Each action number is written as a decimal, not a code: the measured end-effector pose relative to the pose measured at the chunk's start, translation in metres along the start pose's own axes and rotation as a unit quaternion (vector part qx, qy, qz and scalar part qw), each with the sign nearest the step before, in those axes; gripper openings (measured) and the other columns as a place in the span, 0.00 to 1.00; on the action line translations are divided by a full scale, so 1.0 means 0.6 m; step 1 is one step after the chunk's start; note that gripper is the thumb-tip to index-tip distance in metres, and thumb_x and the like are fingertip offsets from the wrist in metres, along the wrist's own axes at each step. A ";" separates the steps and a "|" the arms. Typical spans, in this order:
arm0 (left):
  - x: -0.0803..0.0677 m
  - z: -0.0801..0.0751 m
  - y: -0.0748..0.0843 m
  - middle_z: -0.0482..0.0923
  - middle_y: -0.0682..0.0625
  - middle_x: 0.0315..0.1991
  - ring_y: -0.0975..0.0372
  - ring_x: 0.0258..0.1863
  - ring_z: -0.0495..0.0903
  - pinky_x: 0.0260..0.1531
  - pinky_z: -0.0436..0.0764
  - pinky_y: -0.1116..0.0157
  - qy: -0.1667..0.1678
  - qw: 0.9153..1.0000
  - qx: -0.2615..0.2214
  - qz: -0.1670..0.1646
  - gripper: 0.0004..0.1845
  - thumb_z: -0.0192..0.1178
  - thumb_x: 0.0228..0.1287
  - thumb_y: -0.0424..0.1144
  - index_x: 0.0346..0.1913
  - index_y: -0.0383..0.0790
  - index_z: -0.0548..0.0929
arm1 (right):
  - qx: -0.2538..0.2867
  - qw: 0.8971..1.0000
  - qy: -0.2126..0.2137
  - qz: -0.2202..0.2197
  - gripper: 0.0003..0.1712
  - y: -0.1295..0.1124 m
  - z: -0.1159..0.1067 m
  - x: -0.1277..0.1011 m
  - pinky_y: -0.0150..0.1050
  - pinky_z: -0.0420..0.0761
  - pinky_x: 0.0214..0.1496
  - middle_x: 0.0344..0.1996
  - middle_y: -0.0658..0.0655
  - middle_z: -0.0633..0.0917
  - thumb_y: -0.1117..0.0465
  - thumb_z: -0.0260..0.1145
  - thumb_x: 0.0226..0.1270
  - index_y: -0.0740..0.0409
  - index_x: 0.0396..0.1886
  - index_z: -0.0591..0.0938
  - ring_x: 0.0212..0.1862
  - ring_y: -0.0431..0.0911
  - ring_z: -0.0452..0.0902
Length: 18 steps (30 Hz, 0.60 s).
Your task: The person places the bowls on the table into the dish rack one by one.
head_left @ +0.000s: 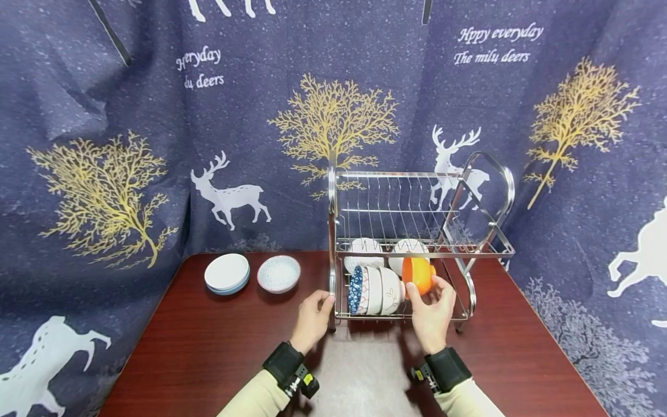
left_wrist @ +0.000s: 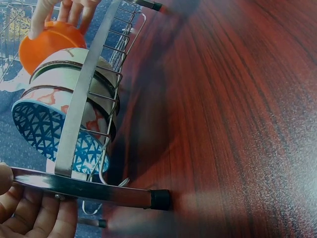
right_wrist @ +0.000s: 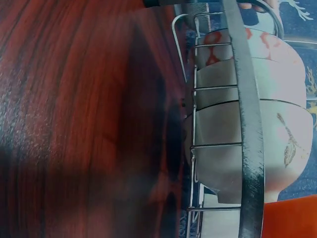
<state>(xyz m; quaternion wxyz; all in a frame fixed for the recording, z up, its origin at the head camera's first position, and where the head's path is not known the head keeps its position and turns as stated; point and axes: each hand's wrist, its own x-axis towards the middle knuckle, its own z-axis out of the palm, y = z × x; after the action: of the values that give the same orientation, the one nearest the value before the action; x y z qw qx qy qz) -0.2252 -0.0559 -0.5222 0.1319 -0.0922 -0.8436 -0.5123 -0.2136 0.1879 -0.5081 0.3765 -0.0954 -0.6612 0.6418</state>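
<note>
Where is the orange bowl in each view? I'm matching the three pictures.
Head: orange bowl right of centre, in the rack's lower tier, held by the right hand.
Left wrist: top left.
Right wrist: bottom right corner.
Shared landmark: the white bowl beside it.

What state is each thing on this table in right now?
Orange bowl: on its side in the rack's lower tier, held by the right hand.
Row of bowls: nested on their sides.
Rack: upright, left hand at its post.
Plates: stacked.
</note>
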 end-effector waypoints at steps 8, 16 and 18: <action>-0.001 0.001 -0.004 0.77 0.55 0.23 0.66 0.23 0.74 0.31 0.76 0.67 0.002 1.000 -0.005 -0.003 0.05 0.59 0.66 0.37 0.33 0.41 0.81 | -0.099 0.994 -0.025 -0.024 0.32 0.014 0.001 0.000 0.24 0.76 0.42 0.46 0.61 0.69 0.64 0.77 0.50 0.64 0.53 0.72 0.43 0.49 0.73; -0.001 0.001 -0.004 0.77 0.55 0.23 0.65 0.25 0.74 0.31 0.76 0.67 0.006 1.000 -0.005 0.003 0.05 0.60 0.66 0.37 0.33 0.41 0.82 | -0.216 0.973 -0.077 -0.019 0.33 0.018 0.000 0.006 0.39 0.68 0.43 0.42 0.60 0.76 0.55 0.78 0.48 0.63 0.51 0.74 0.41 0.50 0.72; -0.001 0.000 -0.004 0.77 0.54 0.24 0.65 0.25 0.75 0.31 0.76 0.66 0.006 1.000 -0.006 0.007 0.05 0.59 0.66 0.37 0.33 0.41 0.82 | -0.228 0.970 -0.085 -0.018 0.33 0.017 0.000 0.007 0.41 0.67 0.42 0.41 0.60 0.77 0.53 0.78 0.48 0.63 0.50 0.75 0.40 0.50 0.72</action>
<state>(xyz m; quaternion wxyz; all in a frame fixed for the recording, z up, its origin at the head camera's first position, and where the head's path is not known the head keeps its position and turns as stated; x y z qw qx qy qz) -0.2256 -0.0568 -0.5244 0.1402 -0.0957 -0.8390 -0.5170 -0.2202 0.1923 -0.5162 0.2991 -0.1122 -0.8214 0.4725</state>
